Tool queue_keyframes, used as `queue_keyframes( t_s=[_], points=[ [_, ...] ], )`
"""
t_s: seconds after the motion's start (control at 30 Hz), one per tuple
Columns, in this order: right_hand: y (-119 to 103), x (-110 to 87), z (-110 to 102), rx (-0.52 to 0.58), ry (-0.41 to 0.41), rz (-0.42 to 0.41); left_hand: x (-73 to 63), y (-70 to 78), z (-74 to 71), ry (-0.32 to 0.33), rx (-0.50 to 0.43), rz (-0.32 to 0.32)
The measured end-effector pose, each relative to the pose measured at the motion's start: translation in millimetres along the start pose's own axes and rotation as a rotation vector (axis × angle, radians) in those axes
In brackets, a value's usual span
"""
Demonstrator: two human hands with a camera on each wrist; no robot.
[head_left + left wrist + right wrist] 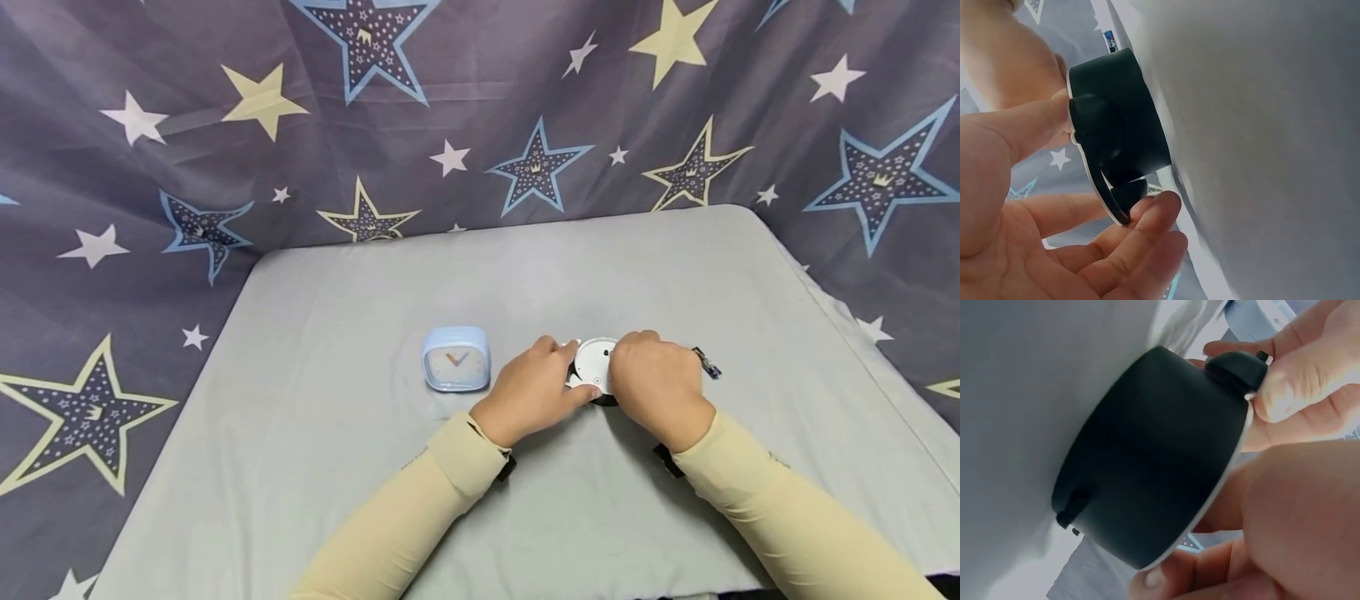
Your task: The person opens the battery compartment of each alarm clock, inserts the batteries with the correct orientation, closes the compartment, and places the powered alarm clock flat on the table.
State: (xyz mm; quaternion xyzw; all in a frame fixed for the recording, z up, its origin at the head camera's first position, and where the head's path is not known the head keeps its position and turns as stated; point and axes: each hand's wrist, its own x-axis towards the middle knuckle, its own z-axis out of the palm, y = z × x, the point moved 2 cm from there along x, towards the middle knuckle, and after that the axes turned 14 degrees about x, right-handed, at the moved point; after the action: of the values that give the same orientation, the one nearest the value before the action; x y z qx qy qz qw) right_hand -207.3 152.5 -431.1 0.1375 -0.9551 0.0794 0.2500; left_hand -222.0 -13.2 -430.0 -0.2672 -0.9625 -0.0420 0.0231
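Grey cloth (315,467) bears clock (457,367); casing (592,362); small item (707,363).

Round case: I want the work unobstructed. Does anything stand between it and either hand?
Nothing visible does. The left hand grips the round case by its edge; the right hand is over its right part in the head view. The blue clock stands to the left and a small item lies to the right, neither in between.

Checked for lettering; found none legible in any view. Noted small crown signs (536,168) inside several printed stars (538,153) on the curtain (480,125). Observed marks too small to read on the dial (467,369) of the blue clock (457,335), the white disc (592,361) of the dark round case (1147,444), and both sleeves (405,508).
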Motion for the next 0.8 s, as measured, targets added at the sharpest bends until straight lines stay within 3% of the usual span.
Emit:
queue_keyframes(
  t_s=[0.43, 0.63, 0.8],
  points=[
    [-3.2, -3.0, 7.7, -0.015, -0.026, 0.038, -0.4, -1.1, 2.9, -0.014, 0.002, 0.008],
    [-3.6, -3.5, 2.6, -0.003, -0.019, 0.016, -1.6, -1.3, 2.1, -0.015, -0.007, 0.01],
    [2.1, 0.2, -9.6, 0.129, -0.189, 0.148, 0.2, -1.0, 0.6, -0.003, -0.007, 0.015]
  ],
)
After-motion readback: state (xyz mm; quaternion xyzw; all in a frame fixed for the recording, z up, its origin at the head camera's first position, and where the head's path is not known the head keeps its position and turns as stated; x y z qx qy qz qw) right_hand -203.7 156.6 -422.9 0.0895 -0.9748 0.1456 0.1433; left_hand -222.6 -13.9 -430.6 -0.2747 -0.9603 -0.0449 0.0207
